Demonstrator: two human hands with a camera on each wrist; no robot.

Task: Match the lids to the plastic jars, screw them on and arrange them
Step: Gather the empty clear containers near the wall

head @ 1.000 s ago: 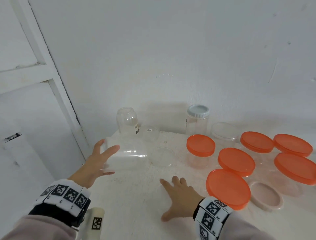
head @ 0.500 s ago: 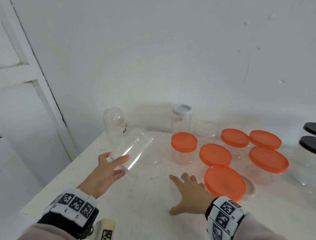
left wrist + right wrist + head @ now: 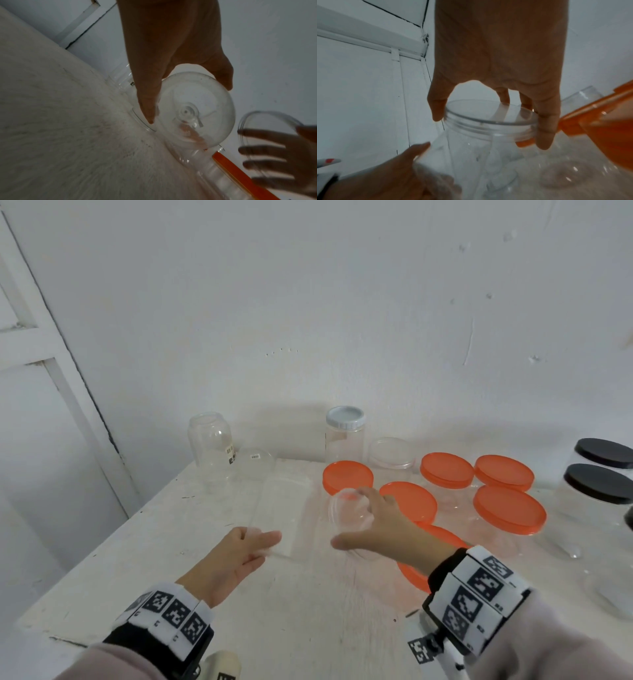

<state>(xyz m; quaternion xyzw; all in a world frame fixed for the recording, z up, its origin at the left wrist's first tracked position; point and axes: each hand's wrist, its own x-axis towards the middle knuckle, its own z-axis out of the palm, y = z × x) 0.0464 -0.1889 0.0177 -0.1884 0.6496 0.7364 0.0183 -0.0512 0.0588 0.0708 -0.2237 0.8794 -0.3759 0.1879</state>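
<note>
- Gripped by the base in L hand (image 3: 236, 559), thumb and fingers curled round it: clear jar (image 3: 193, 112), tilted, mouth pointing away from the wrist. No lid on it yet.
- Pinched by the rim in R hand (image 3: 387, 529): clear lid (image 3: 347, 510), just beside the jar mouth. Contact w/ threads: cannot tell.
- Step in hand, by judgement: matching this lid to this jar; screwing not begun.
- Already capped, to the right of R hand and beyond it: orange-lidded jars (image 3: 508, 508), several, grouped close. Further right: black-lidded jars (image 3: 599, 484). Beyond both hands: grey-lidded jar (image 3: 344, 436).
- Outstanding: open jar (image 3: 210, 443) beyond L hand, no lid on it.
- Overall, est.: mostly done; a couple of jars left, then final arranging.
</note>
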